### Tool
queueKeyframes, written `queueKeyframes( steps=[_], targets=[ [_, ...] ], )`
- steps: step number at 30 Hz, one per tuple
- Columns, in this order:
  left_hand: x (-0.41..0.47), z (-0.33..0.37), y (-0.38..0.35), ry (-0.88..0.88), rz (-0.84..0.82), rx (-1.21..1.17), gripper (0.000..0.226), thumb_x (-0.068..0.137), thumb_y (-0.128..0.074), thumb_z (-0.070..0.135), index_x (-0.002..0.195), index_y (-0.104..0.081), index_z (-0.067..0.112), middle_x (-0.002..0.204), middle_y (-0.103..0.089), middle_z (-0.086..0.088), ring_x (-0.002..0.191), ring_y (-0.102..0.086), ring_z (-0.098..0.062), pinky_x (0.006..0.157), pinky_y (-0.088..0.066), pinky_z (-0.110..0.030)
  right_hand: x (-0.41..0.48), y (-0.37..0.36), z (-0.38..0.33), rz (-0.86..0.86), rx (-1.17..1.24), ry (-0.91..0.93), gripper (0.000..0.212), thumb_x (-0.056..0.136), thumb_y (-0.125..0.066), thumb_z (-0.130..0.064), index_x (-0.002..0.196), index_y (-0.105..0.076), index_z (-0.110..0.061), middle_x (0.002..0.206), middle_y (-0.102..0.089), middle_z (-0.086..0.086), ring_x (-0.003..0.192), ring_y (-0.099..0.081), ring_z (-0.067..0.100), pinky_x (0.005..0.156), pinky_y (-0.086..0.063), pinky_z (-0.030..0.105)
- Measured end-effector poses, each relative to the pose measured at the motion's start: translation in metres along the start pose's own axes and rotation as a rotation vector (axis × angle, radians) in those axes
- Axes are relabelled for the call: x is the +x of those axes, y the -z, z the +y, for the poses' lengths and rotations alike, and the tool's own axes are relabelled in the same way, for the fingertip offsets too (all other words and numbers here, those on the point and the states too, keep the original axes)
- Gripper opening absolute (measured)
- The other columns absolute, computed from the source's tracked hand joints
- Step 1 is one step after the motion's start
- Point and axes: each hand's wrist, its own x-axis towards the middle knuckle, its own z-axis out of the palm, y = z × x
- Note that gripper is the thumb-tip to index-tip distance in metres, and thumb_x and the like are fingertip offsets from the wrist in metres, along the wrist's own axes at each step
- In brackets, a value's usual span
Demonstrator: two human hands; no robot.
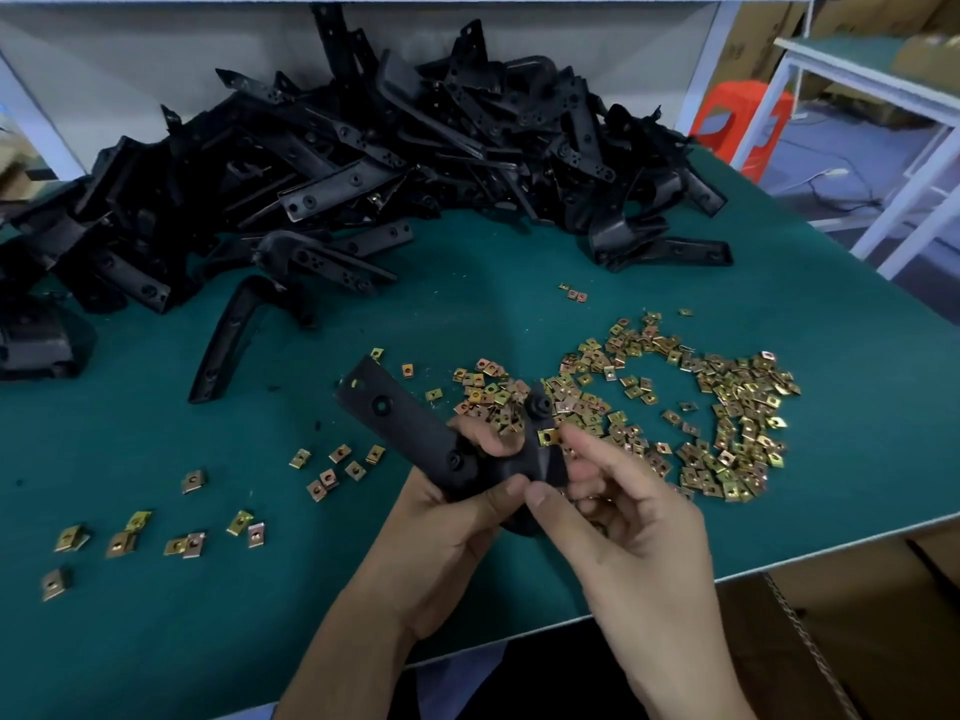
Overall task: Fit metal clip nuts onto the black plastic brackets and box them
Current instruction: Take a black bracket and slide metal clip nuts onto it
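My left hand [447,517] grips a black plastic bracket [400,423] at its bend, above the green table. One arm of the bracket points up-left, and a clip nut [357,383] sits on its far tip. At the edge of the bracket's other arm, the forefinger of my right hand [618,517] presses on a brass-coloured clip nut [548,437], while the thumb rests against the bracket lower down. Beyond my hands a wide scatter of loose clip nuts [727,407] lies on the table.
A big heap of black brackets [363,148] fills the back of the green table [156,641]. Small groups of clip nuts [156,537] lie at the left front. An open cardboard box [857,641] stands below the table's right edge. A red stool [743,122] stands far right.
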Motion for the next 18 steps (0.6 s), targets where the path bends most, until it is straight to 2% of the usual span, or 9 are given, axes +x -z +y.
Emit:
queueKeyframes(
  steps=[3,8,11,13,15,18],
  targets=[
    [0.000,-0.004,-0.009,0.042,-0.009,0.028,0.021,0.083,-0.065,-0.004,0.093,-0.063,0.015,0.105,-0.069,-0.015,0.109,-0.069,-0.034,0.082,-0.058,-0.034,0.001,0.018,-0.002,-0.015,-0.007,-0.019,0.044,0.072,-0.086,-0.021,0.108,-0.075,-0.044,0.086,-0.067,-0.010,0.081,-0.064,0.008,0.074,-0.052,0.020],
    [0.003,-0.012,-0.039,0.051,-0.076,0.104,0.022,0.084,-0.065,-0.001,0.088,-0.069,0.021,0.098,-0.073,-0.007,0.102,-0.072,-0.024,0.080,-0.058,-0.030,-0.005,0.047,-0.007,0.080,0.014,0.005,0.043,0.070,-0.088,-0.017,0.097,-0.076,-0.049,0.086,-0.068,-0.016,0.073,-0.063,0.002,0.068,-0.051,0.014],
    [0.007,-0.020,-0.063,0.089,-0.153,0.088,0.022,0.087,-0.063,-0.002,0.091,-0.067,0.020,0.099,-0.073,-0.005,0.107,-0.072,-0.026,0.083,-0.058,-0.029,-0.011,0.065,-0.011,0.165,0.086,0.028,0.044,0.070,-0.087,-0.011,0.099,-0.078,-0.042,0.087,-0.070,-0.009,0.073,-0.064,0.007,0.070,-0.055,0.019],
    [0.010,-0.029,-0.081,0.120,-0.167,0.069,0.021,0.086,-0.064,-0.004,0.096,-0.062,0.014,0.103,-0.072,-0.008,0.111,-0.070,-0.030,0.085,-0.058,-0.032,-0.015,0.080,-0.013,0.232,0.119,0.060,0.044,0.069,-0.086,-0.009,0.102,-0.079,-0.037,0.090,-0.070,-0.006,0.072,-0.066,0.010,0.070,-0.057,0.021],
    [0.015,-0.041,-0.101,0.142,-0.106,0.065,0.032,0.083,-0.067,-0.007,0.107,-0.059,0.011,0.110,-0.071,-0.015,0.112,-0.070,-0.031,0.085,-0.060,-0.036,-0.018,0.097,-0.014,0.308,0.150,0.098,0.042,0.071,-0.085,-0.006,0.104,-0.079,-0.031,0.088,-0.069,-0.008,0.067,-0.063,0.006,0.065,-0.053,0.016],
    [0.020,-0.064,-0.132,0.056,0.012,0.130,0.061,0.089,-0.065,-0.012,0.132,-0.050,0.028,0.116,-0.071,-0.010,0.112,-0.070,-0.025,0.086,-0.060,-0.040,-0.022,0.130,-0.010,0.459,0.147,0.137,0.035,0.076,-0.083,-0.007,0.103,-0.078,-0.029,0.076,-0.062,-0.012,0.060,-0.052,0.002,0.063,-0.046,0.011]
  ],
)
